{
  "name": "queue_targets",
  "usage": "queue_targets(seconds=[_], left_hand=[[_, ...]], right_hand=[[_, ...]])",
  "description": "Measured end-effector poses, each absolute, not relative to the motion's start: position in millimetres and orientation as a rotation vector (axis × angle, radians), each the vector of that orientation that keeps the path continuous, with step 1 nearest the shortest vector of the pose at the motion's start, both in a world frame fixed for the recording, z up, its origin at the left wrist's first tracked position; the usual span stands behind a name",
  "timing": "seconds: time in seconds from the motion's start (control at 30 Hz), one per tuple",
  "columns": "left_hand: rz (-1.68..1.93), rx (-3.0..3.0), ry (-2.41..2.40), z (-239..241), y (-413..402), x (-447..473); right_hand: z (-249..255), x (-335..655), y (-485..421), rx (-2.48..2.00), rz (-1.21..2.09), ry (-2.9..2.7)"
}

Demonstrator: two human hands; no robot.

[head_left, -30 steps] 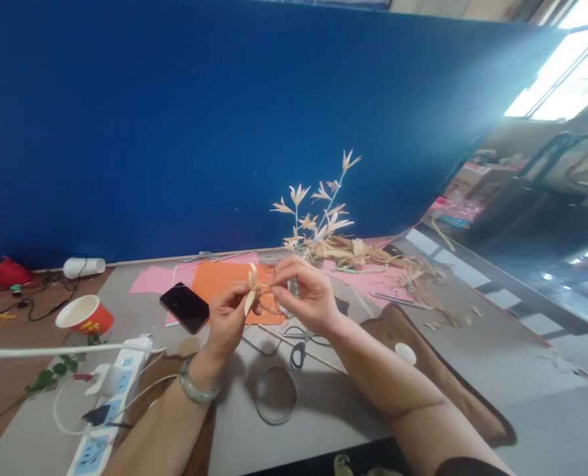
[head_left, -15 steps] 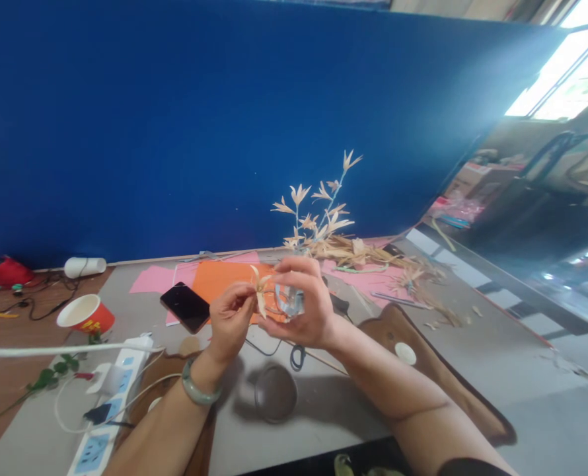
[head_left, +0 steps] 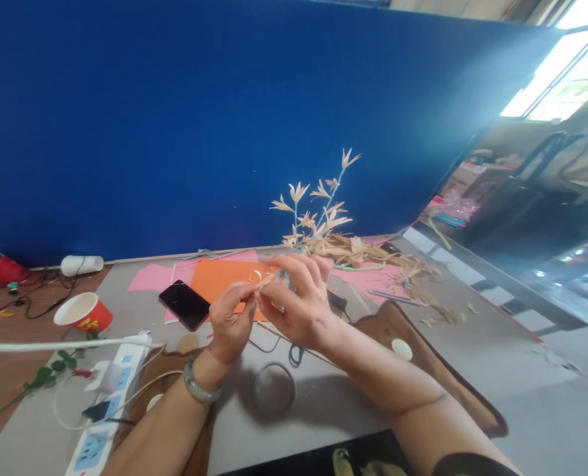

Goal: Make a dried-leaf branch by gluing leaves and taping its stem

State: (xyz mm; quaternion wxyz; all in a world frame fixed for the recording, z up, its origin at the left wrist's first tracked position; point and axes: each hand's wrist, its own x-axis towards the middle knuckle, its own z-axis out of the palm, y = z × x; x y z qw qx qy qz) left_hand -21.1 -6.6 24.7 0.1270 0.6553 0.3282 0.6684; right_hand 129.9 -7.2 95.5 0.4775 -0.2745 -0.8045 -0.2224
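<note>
Pale straw-coloured dried-husk flower [head_left: 266, 281], partly hidden by fingers, is held over the right part of the flat orange paper sheet [head_left: 219, 281], pinched by the left hand [head_left: 231, 322]. Right hand [head_left: 301, 304] is set at the flower, fingers bent; whether it is gripped there too can't be told. Black rectangular phone [head_left: 185, 306] is seen at the sheet's near left corner; blue-stemmed husk-flower branches [head_left: 331, 221], beyond its right side.

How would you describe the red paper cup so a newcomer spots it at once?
From the big blue panel, look down to the white power strip at the picture's lower left. The red paper cup appears above it, slightly left. Unlike the white cup lying by the panel, it is red with yellow marks and shows its open mouth.
</note>
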Motion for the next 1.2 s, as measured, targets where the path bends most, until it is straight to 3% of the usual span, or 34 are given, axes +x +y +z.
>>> queue_targets(seconds=[0.87,1.2], left_hand=[[1.905,1.830,0.769,16.5,-4.2,-23.5],[1.884,1.797,0.832,14.4,-2.6,-21.0]], right_hand=[[82.9,128.1,-7.7,-0.543,-0.325,-1.980],[95.9,148.2,-11.4,-0.505,0.068,-1.929]])
